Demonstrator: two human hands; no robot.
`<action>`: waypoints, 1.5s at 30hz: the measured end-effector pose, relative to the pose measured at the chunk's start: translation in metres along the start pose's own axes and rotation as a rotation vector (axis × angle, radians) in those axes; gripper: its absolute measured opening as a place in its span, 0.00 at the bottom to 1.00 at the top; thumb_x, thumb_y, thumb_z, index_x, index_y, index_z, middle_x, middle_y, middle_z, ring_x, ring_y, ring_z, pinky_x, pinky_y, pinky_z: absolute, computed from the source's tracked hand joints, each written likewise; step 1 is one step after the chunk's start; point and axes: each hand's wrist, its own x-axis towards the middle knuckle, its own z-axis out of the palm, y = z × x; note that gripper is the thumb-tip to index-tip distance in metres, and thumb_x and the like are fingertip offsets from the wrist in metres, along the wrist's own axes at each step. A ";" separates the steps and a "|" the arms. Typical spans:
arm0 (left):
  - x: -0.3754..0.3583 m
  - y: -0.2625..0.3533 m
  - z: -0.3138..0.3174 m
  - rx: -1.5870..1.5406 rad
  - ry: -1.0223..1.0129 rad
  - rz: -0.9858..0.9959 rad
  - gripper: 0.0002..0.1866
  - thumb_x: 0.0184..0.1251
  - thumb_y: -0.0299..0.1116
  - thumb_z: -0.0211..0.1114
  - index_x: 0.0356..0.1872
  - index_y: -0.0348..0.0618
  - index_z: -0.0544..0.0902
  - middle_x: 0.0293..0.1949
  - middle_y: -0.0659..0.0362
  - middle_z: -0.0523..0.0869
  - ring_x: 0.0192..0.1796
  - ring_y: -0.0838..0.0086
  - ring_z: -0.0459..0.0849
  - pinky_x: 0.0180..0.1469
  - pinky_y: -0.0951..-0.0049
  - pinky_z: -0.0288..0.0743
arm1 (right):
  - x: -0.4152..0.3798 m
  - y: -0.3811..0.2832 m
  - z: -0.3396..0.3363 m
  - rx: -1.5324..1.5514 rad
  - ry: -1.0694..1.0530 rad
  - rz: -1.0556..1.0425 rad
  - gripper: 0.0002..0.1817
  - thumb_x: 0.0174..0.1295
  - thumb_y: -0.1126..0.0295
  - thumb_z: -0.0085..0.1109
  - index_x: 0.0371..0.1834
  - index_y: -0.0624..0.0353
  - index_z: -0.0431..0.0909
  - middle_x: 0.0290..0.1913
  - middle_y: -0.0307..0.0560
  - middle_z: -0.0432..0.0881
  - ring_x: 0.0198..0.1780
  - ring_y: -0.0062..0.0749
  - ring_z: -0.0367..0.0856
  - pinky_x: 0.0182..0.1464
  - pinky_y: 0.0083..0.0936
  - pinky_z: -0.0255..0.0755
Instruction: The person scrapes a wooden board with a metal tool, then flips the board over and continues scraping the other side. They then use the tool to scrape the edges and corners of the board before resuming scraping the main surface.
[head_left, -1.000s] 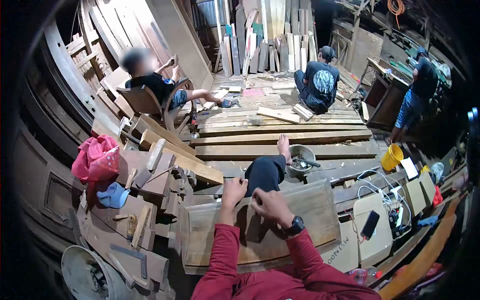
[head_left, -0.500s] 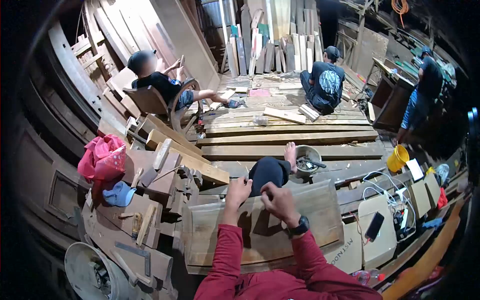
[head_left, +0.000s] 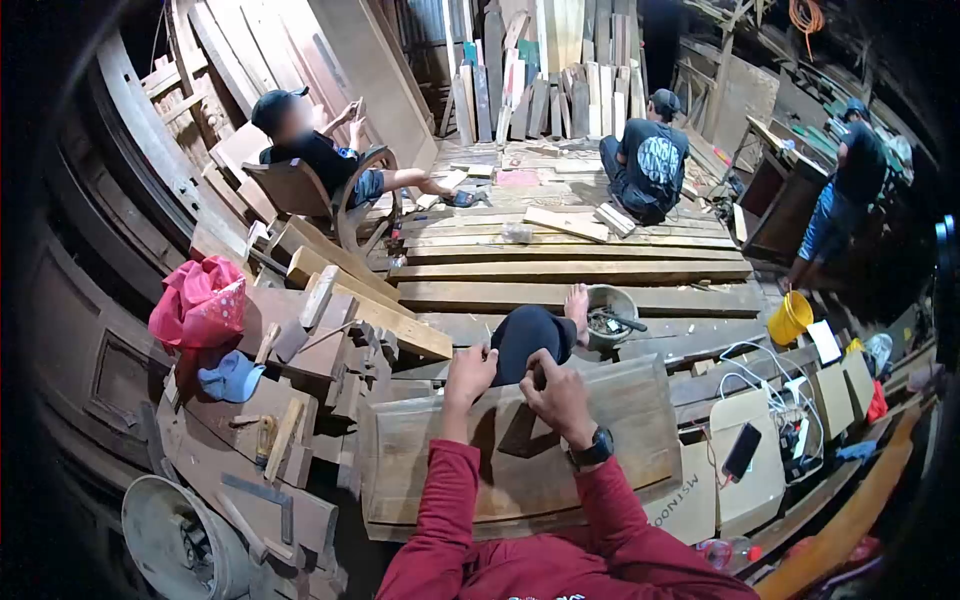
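Observation:
Above the far edge of a wooden panel [head_left: 520, 500] across the lap, my left hand [head_left: 470, 376] has its fingers pinched together beside the dark-clad knee [head_left: 525, 345]. Something thin and pale seems to rise from its fingertips, too small to name. My right hand [head_left: 556, 398], with a black watch [head_left: 597, 448] on its wrist, is curled with thumb and forefinger close together, a short way right of my left hand. What it holds, if anything, cannot be made out. Both hands cast shadows on the panel.
One person [head_left: 310, 150] sits in a chair at left, another [head_left: 648, 160] sits on the planks, a third [head_left: 850, 180] stands at right. Around me are a bucket of tools [head_left: 612, 310], a yellow bucket [head_left: 790, 318], a phone [head_left: 742, 450], cables, a pink bag [head_left: 200, 305] and a hammer [head_left: 265, 440].
The view has shifted slightly. My right hand has turned a little, its fingers raised and curled; my left hand stays pinched. The seated person at left has moved their arms.

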 end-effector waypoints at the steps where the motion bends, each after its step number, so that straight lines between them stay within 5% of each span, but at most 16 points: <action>1: 0.001 0.003 -0.001 -0.001 -0.005 -0.010 0.19 0.74 0.46 0.62 0.42 0.37 0.86 0.42 0.38 0.89 0.50 0.40 0.86 0.56 0.45 0.78 | 0.000 0.005 -0.001 0.013 -0.013 -0.022 0.06 0.63 0.67 0.64 0.37 0.56 0.80 0.26 0.53 0.84 0.29 0.50 0.86 0.32 0.40 0.77; 4: 0.001 -0.004 0.001 0.039 0.012 0.015 0.19 0.74 0.45 0.62 0.43 0.37 0.86 0.42 0.38 0.89 0.50 0.40 0.86 0.56 0.45 0.78 | 0.001 0.021 -0.002 0.048 0.012 -0.120 0.05 0.62 0.68 0.63 0.38 0.55 0.80 0.25 0.53 0.83 0.28 0.51 0.85 0.32 0.41 0.77; 8: 0.001 -0.003 0.000 -0.019 -0.010 0.016 0.20 0.74 0.46 0.62 0.44 0.35 0.87 0.42 0.37 0.89 0.50 0.39 0.86 0.57 0.46 0.78 | 0.003 0.022 -0.004 0.031 0.133 0.000 0.05 0.62 0.67 0.63 0.37 0.54 0.80 0.25 0.55 0.83 0.28 0.56 0.85 0.31 0.45 0.77; 12: 0.000 0.004 -0.002 0.026 -0.017 -0.005 0.20 0.75 0.46 0.61 0.45 0.35 0.87 0.43 0.36 0.88 0.51 0.39 0.86 0.58 0.46 0.78 | -0.008 0.025 0.013 -0.044 -0.229 -0.165 0.06 0.63 0.66 0.65 0.38 0.53 0.80 0.27 0.54 0.84 0.29 0.55 0.86 0.32 0.44 0.79; 17: 0.000 -0.006 0.002 0.028 -0.019 0.004 0.21 0.75 0.46 0.61 0.45 0.34 0.87 0.45 0.36 0.88 0.52 0.39 0.85 0.58 0.46 0.78 | 0.002 0.008 -0.008 0.014 0.128 -0.070 0.05 0.63 0.68 0.64 0.39 0.54 0.80 0.27 0.54 0.85 0.30 0.53 0.87 0.31 0.42 0.78; 22: -0.001 0.006 -0.003 -0.034 -0.028 -0.041 0.21 0.75 0.46 0.61 0.44 0.34 0.87 0.45 0.37 0.88 0.52 0.40 0.86 0.60 0.47 0.77 | -0.009 0.018 0.013 -0.154 -0.274 -0.198 0.07 0.65 0.65 0.65 0.40 0.54 0.80 0.27 0.54 0.85 0.30 0.54 0.87 0.32 0.43 0.79; 25: 0.000 -0.001 0.000 0.022 -0.018 0.005 0.21 0.74 0.46 0.62 0.44 0.34 0.87 0.44 0.37 0.89 0.52 0.40 0.86 0.60 0.47 0.77 | -0.006 0.008 0.005 0.063 -0.142 -0.142 0.07 0.65 0.65 0.65 0.39 0.55 0.80 0.26 0.52 0.85 0.30 0.52 0.87 0.32 0.43 0.79; 29: 0.001 -0.003 0.001 -0.009 0.012 -0.020 0.20 0.74 0.45 0.63 0.42 0.34 0.87 0.43 0.36 0.89 0.52 0.41 0.86 0.59 0.48 0.77 | -0.004 0.009 0.002 -0.014 0.042 -0.047 0.07 0.64 0.65 0.65 0.38 0.55 0.80 0.26 0.50 0.85 0.29 0.51 0.87 0.32 0.43 0.79; 31: 0.005 -0.006 0.006 -0.016 0.005 0.010 0.19 0.73 0.44 0.63 0.42 0.34 0.87 0.42 0.36 0.88 0.51 0.40 0.86 0.58 0.46 0.77 | -0.009 0.012 0.009 -0.192 -0.200 -0.056 0.09 0.66 0.61 0.64 0.38 0.54 0.79 0.27 0.51 0.86 0.31 0.54 0.86 0.34 0.46 0.79; 34: 0.002 -0.005 0.004 0.025 0.016 0.022 0.20 0.73 0.45 0.62 0.44 0.35 0.87 0.42 0.38 0.89 0.50 0.42 0.87 0.55 0.49 0.79 | -0.008 0.016 0.008 0.005 -0.212 -0.137 0.10 0.64 0.61 0.66 0.38 0.54 0.80 0.27 0.54 0.85 0.31 0.53 0.87 0.33 0.44 0.79; 38: 0.003 -0.009 0.002 -0.012 -0.028 -0.035 0.20 0.73 0.46 0.63 0.45 0.36 0.87 0.43 0.37 0.89 0.52 0.42 0.86 0.56 0.49 0.79 | 0.000 0.007 -0.010 -0.017 0.143 -0.104 0.06 0.65 0.66 0.63 0.37 0.55 0.79 0.25 0.53 0.83 0.28 0.51 0.86 0.30 0.42 0.76; 45: 0.002 -0.007 0.001 -0.025 -0.031 -0.051 0.20 0.73 0.46 0.64 0.44 0.36 0.87 0.40 0.37 0.89 0.49 0.40 0.87 0.55 0.46 0.78 | 0.003 0.019 -0.022 0.072 -0.022 -0.051 0.06 0.63 0.67 0.64 0.37 0.56 0.80 0.27 0.53 0.84 0.30 0.52 0.86 0.32 0.43 0.77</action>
